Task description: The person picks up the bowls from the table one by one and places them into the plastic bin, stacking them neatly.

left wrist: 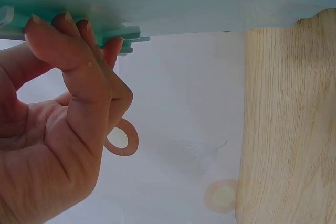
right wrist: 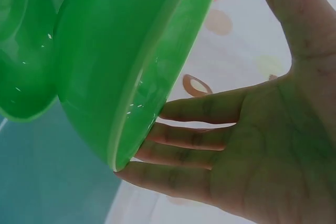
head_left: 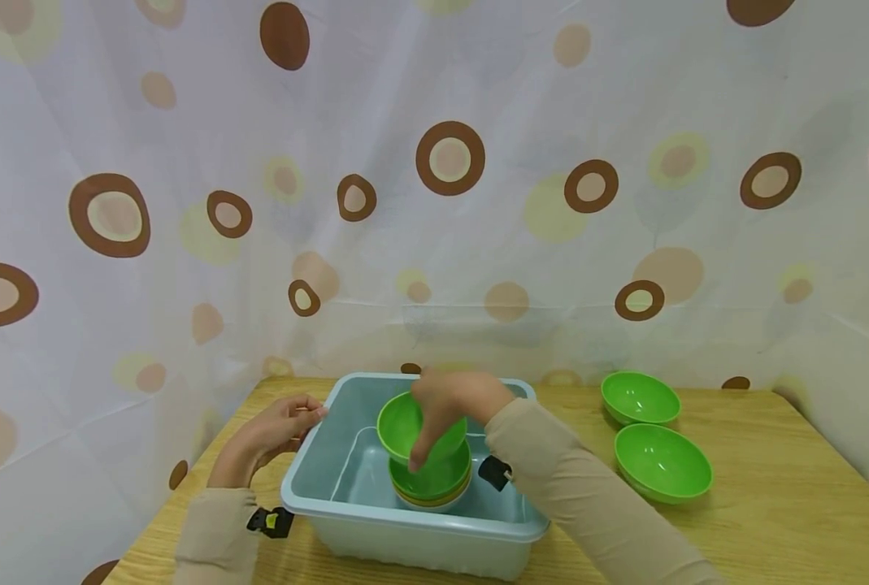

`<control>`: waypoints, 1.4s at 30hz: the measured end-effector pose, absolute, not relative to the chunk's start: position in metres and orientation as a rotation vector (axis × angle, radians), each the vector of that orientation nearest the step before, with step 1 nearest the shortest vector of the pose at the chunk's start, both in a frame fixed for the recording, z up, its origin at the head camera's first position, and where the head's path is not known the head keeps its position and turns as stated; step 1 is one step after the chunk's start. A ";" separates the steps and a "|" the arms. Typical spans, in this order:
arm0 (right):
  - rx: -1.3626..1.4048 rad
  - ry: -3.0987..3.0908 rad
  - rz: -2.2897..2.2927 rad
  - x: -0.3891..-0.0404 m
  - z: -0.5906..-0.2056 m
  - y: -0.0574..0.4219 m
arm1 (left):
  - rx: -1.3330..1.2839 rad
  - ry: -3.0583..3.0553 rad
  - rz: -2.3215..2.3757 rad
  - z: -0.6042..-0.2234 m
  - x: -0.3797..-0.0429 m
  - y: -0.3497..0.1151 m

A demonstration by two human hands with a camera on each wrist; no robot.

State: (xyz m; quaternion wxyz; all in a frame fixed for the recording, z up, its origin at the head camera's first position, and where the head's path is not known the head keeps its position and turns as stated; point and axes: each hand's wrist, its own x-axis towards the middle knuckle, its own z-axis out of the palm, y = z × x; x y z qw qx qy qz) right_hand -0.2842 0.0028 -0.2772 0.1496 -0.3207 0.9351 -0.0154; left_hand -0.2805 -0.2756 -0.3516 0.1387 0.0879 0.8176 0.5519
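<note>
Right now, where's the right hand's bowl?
Head view, low centre: the held bowl is over the tub's floor, on or just above the bowl stack.

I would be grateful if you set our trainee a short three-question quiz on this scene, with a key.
1. How many green bowls sit on the wooden table, outside the tub?
2. Where does the right hand hold its bowl? A: above the stacked bowls inside the tub. B: outside the tub, to its left. C: over the bowls outside the tub.
3. True or false: the left hand holds a bowl too.

Key: 1. Two. 2. A. 3. False; it touches the tub.
</note>
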 end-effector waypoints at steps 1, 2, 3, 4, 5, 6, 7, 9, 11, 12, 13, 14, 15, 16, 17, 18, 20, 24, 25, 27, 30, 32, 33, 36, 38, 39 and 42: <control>-0.913 2.682 -0.040 -0.285 -0.278 0.002 | 0.254 2.363 1.597 -0.351 -0.281 -0.276; -0.912 2.675 -0.034 -0.286 -0.280 0.001 | 0.255 2.361 1.598 -0.351 -0.281 -0.276; -0.909 2.669 -0.032 -0.286 -0.281 0.000 | 0.258 2.359 1.598 -0.351 -0.281 -0.276; -0.899 2.663 -0.036 -0.287 -0.282 -0.001 | 0.258 2.356 1.599 -0.351 -0.281 -0.276; -0.903 2.654 -0.039 -0.288 -0.283 -0.001 | 0.260 2.355 1.599 -0.351 -0.280 -0.275; -0.897 2.647 -0.046 -0.288 -0.285 -0.002 | 0.259 2.352 1.601 -0.350 -0.280 -0.275; -0.891 2.641 -0.054 -0.288 -0.286 -0.002 | 0.258 2.351 1.602 -0.350 -0.280 -0.275; -0.870 2.631 -0.063 -0.288 -0.289 -0.002 | 0.259 2.351 1.601 -0.350 -0.280 -0.274; -0.841 2.622 -0.066 -0.288 -0.292 -0.003 | 0.261 2.353 1.602 -0.349 -0.280 -0.273; -0.822 2.622 -0.062 -0.288 -0.293 -0.003 | 0.255 2.355 1.604 -0.348 -0.279 -0.273; -0.805 2.621 -0.057 -0.288 -0.295 -0.003 | 0.255 2.357 1.602 -0.347 -0.279 -0.272; -0.788 2.621 -0.051 -0.288 -0.296 -0.004 | 0.257 2.359 1.600 -0.347 -0.279 -0.272; -0.780 2.621 -0.043 -0.288 -0.298 -0.004 | 0.260 2.360 1.599 -0.346 -0.279 -0.271; -0.775 2.624 -0.030 -0.288 -0.299 -0.005 | 0.256 2.360 1.601 -0.346 -0.278 -0.271; -0.773 2.626 -0.016 -0.288 -0.300 -0.005 | 0.251 2.359 1.601 -0.346 -0.278 -0.271; -0.769 2.629 0.000 -0.288 -0.302 -0.006 | 0.251 2.357 1.602 -0.346 -0.278 -0.271; -0.764 2.632 0.028 -0.287 -0.304 -0.007 | 0.254 2.351 1.604 -0.347 -0.278 -0.271; -0.759 2.620 0.075 -0.287 -0.309 -0.009 | 0.262 2.340 1.607 -0.349 -0.280 -0.273; -0.756 2.614 0.082 -0.286 -0.310 -0.009 | 0.261 2.340 1.606 -0.349 -0.280 -0.273; -0.751 2.606 0.095 -0.286 -0.311 -0.010 | 0.264 2.338 1.605 -0.350 -0.280 -0.274; -0.741 2.600 0.106 -0.285 -0.312 -0.011 | 0.258 2.343 1.600 -0.349 -0.280 -0.273; -0.740 2.601 0.111 -0.284 -0.313 -0.010 | 0.249 2.350 1.594 -0.349 -0.280 -0.273; -0.740 2.601 0.115 -0.284 -0.313 -0.010 | 0.245 2.355 1.592 -0.348 -0.280 -0.272; -0.738 2.601 0.118 -0.284 -0.313 -0.011 | 0.239 2.363 1.587 -0.348 -0.280 -0.272; -0.733 2.599 0.113 -0.285 -0.313 -0.011 | 0.239 2.360 1.589 -0.348 -0.280 -0.273; -0.732 2.597 0.115 -0.285 -0.313 -0.011 | 0.241 2.358 1.590 -0.348 -0.280 -0.273; -0.726 2.593 0.110 -0.285 -0.314 -0.012 | 0.242 2.351 1.593 -0.348 -0.280 -0.273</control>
